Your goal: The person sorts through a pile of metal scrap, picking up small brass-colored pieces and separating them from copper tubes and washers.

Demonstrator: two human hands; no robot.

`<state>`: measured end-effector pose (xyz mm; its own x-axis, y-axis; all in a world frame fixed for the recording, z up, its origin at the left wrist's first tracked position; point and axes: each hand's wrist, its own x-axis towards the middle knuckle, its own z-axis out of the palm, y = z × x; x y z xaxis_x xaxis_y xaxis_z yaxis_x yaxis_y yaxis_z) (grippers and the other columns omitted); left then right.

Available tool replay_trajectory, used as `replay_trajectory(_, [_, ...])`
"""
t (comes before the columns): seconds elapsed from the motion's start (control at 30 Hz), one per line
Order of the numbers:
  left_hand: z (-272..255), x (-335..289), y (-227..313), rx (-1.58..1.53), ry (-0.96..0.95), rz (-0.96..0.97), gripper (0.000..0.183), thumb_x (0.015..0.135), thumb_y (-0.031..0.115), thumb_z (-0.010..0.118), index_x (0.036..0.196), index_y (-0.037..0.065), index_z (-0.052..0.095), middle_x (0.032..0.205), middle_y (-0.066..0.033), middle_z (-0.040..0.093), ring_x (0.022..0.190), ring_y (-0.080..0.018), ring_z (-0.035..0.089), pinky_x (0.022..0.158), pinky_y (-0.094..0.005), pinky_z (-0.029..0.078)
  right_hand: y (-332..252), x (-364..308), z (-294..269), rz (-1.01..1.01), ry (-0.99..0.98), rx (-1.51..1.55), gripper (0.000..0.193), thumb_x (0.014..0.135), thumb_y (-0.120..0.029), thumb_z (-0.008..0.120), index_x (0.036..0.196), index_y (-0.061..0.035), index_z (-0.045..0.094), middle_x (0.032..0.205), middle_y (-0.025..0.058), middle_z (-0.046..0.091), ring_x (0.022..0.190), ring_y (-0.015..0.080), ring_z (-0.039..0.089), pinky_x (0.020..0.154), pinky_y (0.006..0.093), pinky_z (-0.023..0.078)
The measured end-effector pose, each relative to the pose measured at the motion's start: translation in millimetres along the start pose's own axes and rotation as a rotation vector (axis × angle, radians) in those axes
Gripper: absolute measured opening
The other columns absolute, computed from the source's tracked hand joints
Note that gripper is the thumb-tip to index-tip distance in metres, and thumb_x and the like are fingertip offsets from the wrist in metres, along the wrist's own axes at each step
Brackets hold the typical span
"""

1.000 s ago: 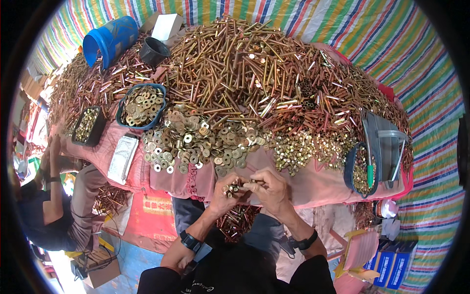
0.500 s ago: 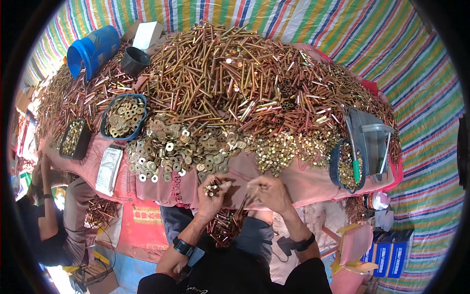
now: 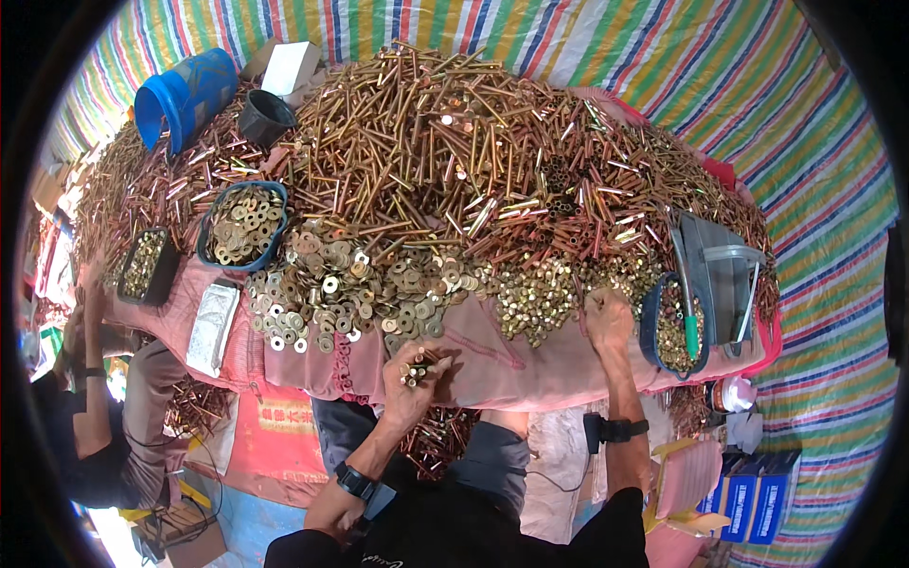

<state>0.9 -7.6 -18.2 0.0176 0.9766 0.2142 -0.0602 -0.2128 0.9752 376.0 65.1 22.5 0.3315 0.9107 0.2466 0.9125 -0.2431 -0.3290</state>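
The table (image 3: 530,364) is heaped with brass rods (image 3: 445,161), washers (image 3: 331,293) and small nuts (image 3: 540,293). The right hand (image 3: 608,320) reaches into the nuts, fingers curled; I cannot tell if it holds one. The left hand (image 3: 414,377) grips a bunch of bolts (image 3: 417,367) at the table's edge. It looks like a nut goes on a bolt, which needs careful lining up.

You have one view only, from the left head camera, looking steeply down over your own forearms, which enter from the lower edge. It faces forward across the pink-covered table (image 3: 530,364) toward the striped tarpaulin (image 3: 720,76) behind it. The fisheye lens bends straight edges near the rim and leaves black corners. The near table edge sits close under the lens; the far side of the heap of brass rods (image 3: 445,142) lies farther off. No second view overlaps it.
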Motion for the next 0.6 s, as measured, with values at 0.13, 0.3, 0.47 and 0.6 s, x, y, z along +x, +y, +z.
replay_trajectory(0.13, [3.0,-4.7,6.1,-0.102,-0.014,-0.073,0.018,0.098,-0.002,0.074,0.115,-0.002,0.068,0.106,-0.0086,0.073,0.096,-0.0186,0.075,0.083,-0.0322,0.064,1.3,-10.2,3.2,-0.134,0.057,-0.148,0.023,0.089,-0.023,0.081,0.103,-0.0072,0.073,0.096,0.0192,0.072,0.095,0.0399,0.071,0.086,0.0509,0.058])
replay_trajectory(0.3, [-1.6,-11.6,9.8,-0.438,-0.086,-0.272,0.023,0.099,-0.002,0.072,0.121,-0.004,0.063,0.110,-0.0163,0.074,0.103,-0.0267,0.076,0.080,-0.0368,0.069,-26.3,-21.1,-14.9,-0.038,0.088,-0.042,0.021,0.091,-0.018,0.081,0.103,-0.0041,0.071,0.095,0.0154,0.074,0.092,0.0303,0.072,0.081,0.0466,0.060])
replay_trajectory(0.47, [-6.0,-5.0,-0.9,0.006,-0.102,0.105,0.021,0.096,0.009,0.079,0.112,-0.001,0.071,0.106,-0.0122,0.075,0.098,-0.0221,0.074,0.086,-0.0351,0.061,-79.5,-56.3,-32.7,-0.175,-0.175,0.659,0.015,0.092,-0.005,0.080,0.106,-0.0034,0.075,0.090,0.0028,0.071,0.078,0.0098,0.062,0.069,0.0275,0.053])
replay_trajectory(0.6, [-9.8,-3.2,-4.7,0.238,-0.088,0.235,0.016,0.094,0.010,0.079,0.106,0.003,0.072,0.098,-0.0089,0.074,0.089,-0.0214,0.072,0.078,-0.0339,0.057,-132.4,-71.9,-3.9,-0.263,-0.448,0.721,0.015,0.092,-0.008,0.078,0.106,-0.0035,0.074,0.089,0.0063,0.073,0.071,0.0118,0.066,0.063,0.0292,0.052])
